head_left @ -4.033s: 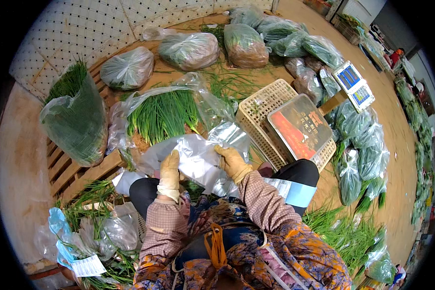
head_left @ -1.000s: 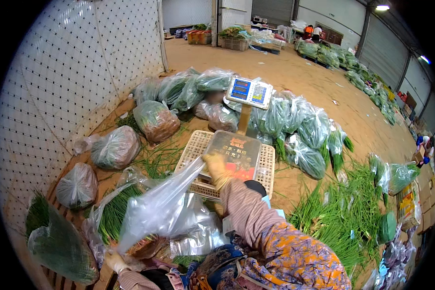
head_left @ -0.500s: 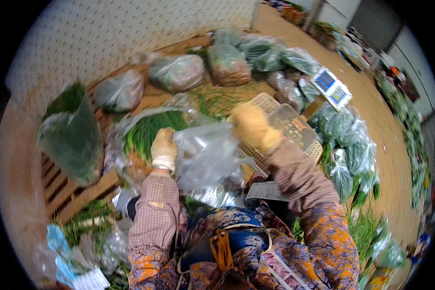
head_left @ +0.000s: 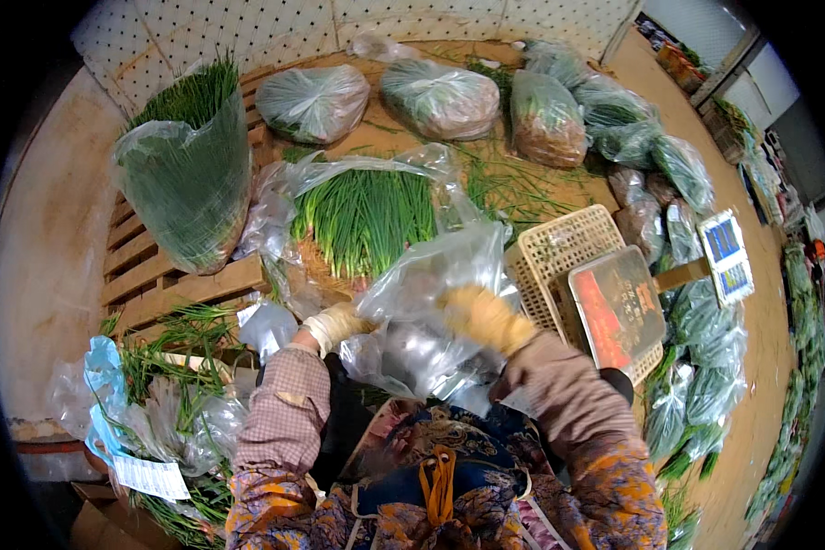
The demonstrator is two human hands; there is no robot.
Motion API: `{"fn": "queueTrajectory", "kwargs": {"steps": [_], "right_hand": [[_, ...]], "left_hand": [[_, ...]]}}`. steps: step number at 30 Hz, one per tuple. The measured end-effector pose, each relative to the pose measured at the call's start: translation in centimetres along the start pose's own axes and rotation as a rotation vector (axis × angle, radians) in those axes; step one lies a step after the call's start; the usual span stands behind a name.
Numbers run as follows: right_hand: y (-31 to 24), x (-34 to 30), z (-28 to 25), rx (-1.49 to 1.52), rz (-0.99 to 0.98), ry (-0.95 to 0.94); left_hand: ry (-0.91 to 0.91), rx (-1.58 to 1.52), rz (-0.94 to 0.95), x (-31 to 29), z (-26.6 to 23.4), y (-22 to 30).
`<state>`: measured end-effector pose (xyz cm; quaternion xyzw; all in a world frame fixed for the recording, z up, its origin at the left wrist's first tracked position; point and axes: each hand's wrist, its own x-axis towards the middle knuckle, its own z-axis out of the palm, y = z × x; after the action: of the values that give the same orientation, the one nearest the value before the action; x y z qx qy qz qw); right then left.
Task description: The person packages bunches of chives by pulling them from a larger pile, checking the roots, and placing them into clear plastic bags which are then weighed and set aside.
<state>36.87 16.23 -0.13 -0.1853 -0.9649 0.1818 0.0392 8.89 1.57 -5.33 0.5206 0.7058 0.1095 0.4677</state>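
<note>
A clear plastic bag stretches in front of me between my two gloved hands. My left hand, fingers closed, grips its near left edge. At its right side my right hand, in a yellowish glove, is closed on the plastic; motion blurs its fingers a little. Just beyond lies a thick bunch of green onions, leaves away from me and roots toward my left hand. It rests on an opened plastic sheet whose edges stand up around it.
To the right, a scale with a display stands at a cream plastic crate. Filled bags line the back and right. A tall bag of greens stands on a wooden pallet. Scraps and a blue bag lie lower left.
Both hands have drawn back toward my body with the plastic bag. My left hand has come off the onions' side to their root end. The view has shifted, showing the whole bunch.
</note>
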Motion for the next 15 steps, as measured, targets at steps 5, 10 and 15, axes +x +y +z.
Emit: {"fn": "queueTrajectory", "kwargs": {"steps": [5, 10, 15], "right_hand": [[2.9, -2.0, 11.3, 0.048, 0.318, -0.867], [6.2, 1.9, 5.9, 0.715, 0.443, -1.061], [14.1, 9.5, 13.6, 0.983, 0.740, -0.196]], "left_hand": [[0.036, 0.076, -0.283, -0.2, -3.8, -0.8], [0.002, 0.543, 0.011, 2.5, 2.1, -6.6], [-0.292, 0.077, -0.065, 4.3, 2.1, 2.1]]}}
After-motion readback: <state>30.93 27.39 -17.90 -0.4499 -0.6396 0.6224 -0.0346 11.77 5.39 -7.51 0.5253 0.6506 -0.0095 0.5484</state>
